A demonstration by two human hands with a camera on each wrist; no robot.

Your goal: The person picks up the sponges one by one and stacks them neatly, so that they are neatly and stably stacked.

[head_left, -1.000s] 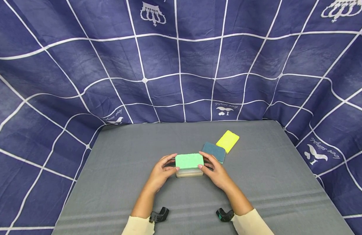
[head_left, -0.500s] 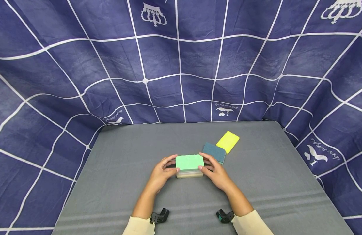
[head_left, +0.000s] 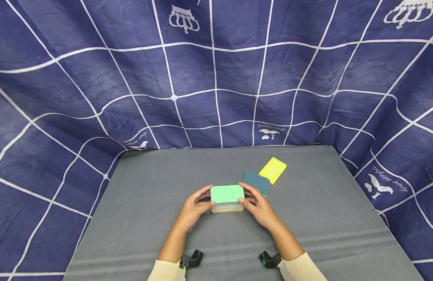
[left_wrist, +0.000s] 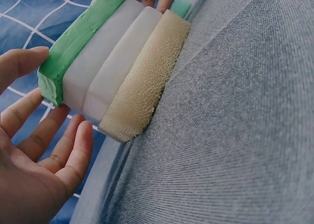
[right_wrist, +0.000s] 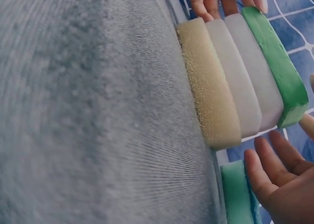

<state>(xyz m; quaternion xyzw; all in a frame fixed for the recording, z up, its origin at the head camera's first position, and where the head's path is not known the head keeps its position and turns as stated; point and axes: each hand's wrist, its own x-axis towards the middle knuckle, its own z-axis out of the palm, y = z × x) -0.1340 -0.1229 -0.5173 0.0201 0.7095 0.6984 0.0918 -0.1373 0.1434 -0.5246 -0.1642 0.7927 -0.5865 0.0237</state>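
Note:
A stack stands on the grey cloth, flat side down. At its bottom lies a porous beige sponge (left_wrist: 147, 82), with two smooth white blocks (left_wrist: 120, 60) (right_wrist: 233, 67) above it. The top piece is a green sponge (head_left: 227, 194) with a wrinkled side. My left hand (head_left: 192, 209) pinches its left end between thumb and index finger. At the right end, my right hand (head_left: 259, 209) does the same. The other fingers of both hands curve loosely beside the stack, apart from the lower pieces in the wrist views.
Behind my right hand lies a teal sponge (head_left: 256, 182) with a dark blue-green top. A yellow sponge (head_left: 273, 170) touches or overlaps its far side. Grey cloth (head_left: 149, 175) covers the table, and a blue checked curtain (head_left: 195, 109) encloses the back and sides.
Both hands and the stack hold almost still. Everything sits very slightly lower in the view, the whole picture shifting together.

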